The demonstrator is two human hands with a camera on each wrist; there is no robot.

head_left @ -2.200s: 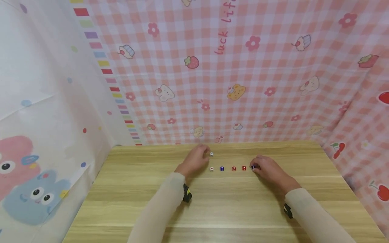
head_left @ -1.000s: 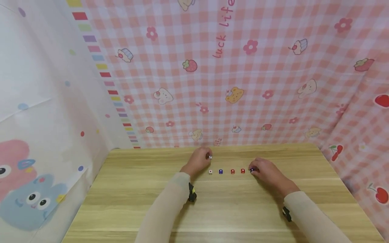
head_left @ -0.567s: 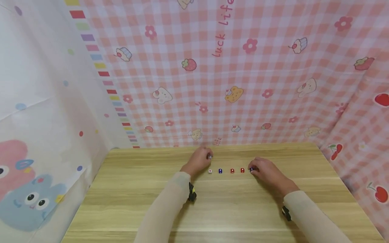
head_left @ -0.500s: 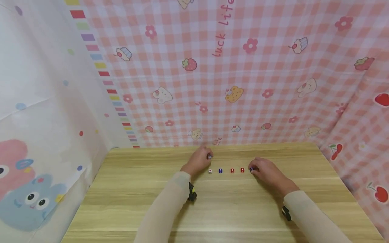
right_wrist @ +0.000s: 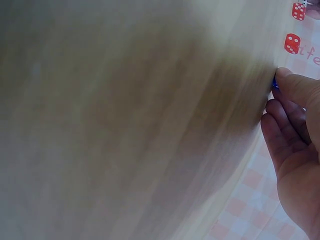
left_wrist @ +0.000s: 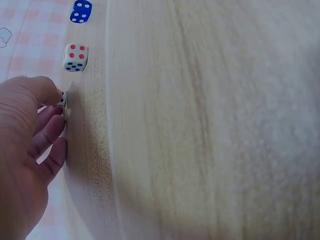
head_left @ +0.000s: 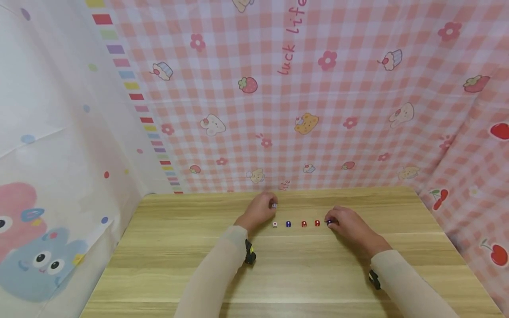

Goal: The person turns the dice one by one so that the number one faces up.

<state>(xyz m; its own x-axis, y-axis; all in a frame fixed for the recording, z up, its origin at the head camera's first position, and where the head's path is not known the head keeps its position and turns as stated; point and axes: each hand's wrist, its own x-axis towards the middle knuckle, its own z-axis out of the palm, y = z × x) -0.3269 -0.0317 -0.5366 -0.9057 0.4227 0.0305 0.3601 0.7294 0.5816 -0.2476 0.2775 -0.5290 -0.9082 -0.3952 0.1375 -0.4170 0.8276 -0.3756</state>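
Note:
Near the back of the table, my left hand [head_left: 261,210] pinches a white die [head_left: 274,205] between thumb and fingers. The left wrist view shows only a sliver of that white die [left_wrist: 63,98] past the thumb. My right hand [head_left: 350,223] pinches a dark blue die [head_left: 329,222] at the right end of a row; its fingers hide most of it. Leftward from there, the row has two red dice [head_left: 317,223], a blue die [head_left: 288,224] and another white die [head_left: 275,225]. This last one lies just in front of my left fingers.
The dice lie on a wood-grain table [head_left: 302,269]. A pink checked cloth [head_left: 278,110] hangs along its back edge and right side, and a pale printed cloth [head_left: 71,154] hangs at the left. Black wrist cameras [head_left: 250,252] are strapped at both sleeves.
My left fingers, at first beside the rear white die, have closed on it, and its visible face has changed. My right hand keeps its pinch on the blue die. The head view shifted slightly.

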